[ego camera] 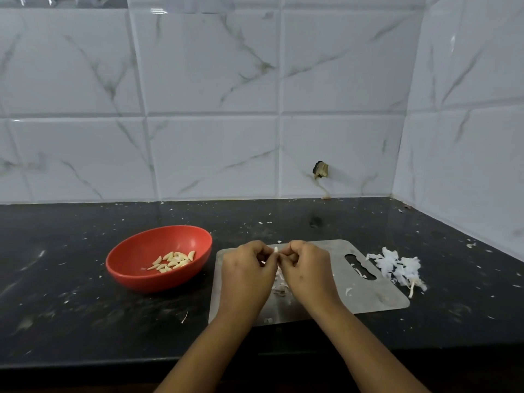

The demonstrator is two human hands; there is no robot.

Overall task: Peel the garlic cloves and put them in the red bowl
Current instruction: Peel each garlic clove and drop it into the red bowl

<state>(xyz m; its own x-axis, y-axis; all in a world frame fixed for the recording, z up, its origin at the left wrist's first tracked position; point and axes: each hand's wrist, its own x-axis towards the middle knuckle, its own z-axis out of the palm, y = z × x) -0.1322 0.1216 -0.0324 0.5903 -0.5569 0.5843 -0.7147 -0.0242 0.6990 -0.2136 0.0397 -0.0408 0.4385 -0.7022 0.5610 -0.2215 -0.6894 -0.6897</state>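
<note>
From the head camera, both hands meet just below the middle of the frame, over a thin, matte grey metal cutting board [377,290] with rounded corners and a slotted handle hole on its right side. The left hand [246,275] and right hand [306,272] are curled knuckle to knuckle, fingertips pressed together and pinching a small pale garlic clove [276,250] between them; only its whitish tip shows above the fingers. Beneath the hands, scraps of papery skin [280,290] lie on the board.

Left of the board, near it but apart, sits the red bowl [133,275], smooth and shallow, glossy plastic by its look, with a loose cluster of peeled cloves [173,261], cream-coloured and crescent-shaped, on its floor. Just off the board's right edge lies a heap of white, flaky peels [397,268].

All of this rests on a black polished countertop [71,307], speckled with tiny white flakes. Its front edge runs across the lower frame; bare surface lies left of the bowl and behind the board up to the wall. Glossy white marble-veined tiles [198,80] close the back and the right side, forming a corner in the right of the frame. A small dark chipped hole [320,169] breaks one tile low on the back wall.
</note>
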